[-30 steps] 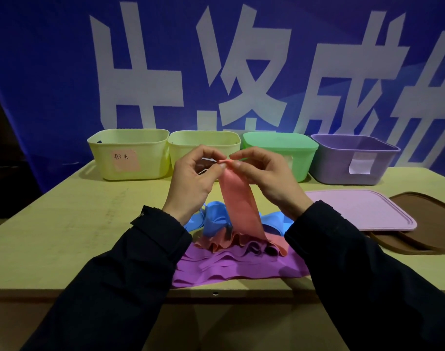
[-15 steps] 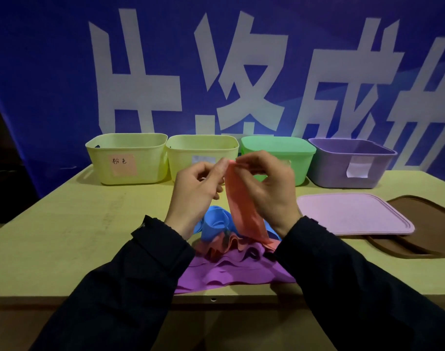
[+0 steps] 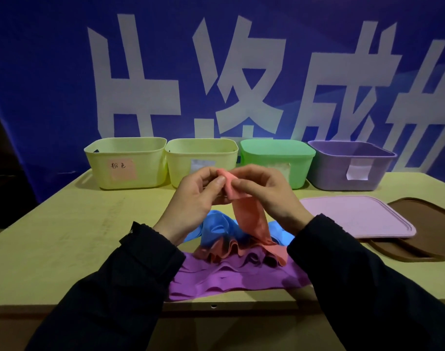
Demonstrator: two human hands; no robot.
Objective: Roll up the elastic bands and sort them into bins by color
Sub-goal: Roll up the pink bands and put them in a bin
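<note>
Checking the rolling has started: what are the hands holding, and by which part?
Both hands, left and right, pinch the pink band at its top end, where it is folded over.

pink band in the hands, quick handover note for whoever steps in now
Left hand and right hand both pinch the top end of the pink band, first turns just rolled; its tail hangs into the pile.
Blue bands and purple bands lie loose on the table.
Done: nothing visibly binned.
Left: finish the roll, drop it in the pink-labelled bin, then the others.
</note>
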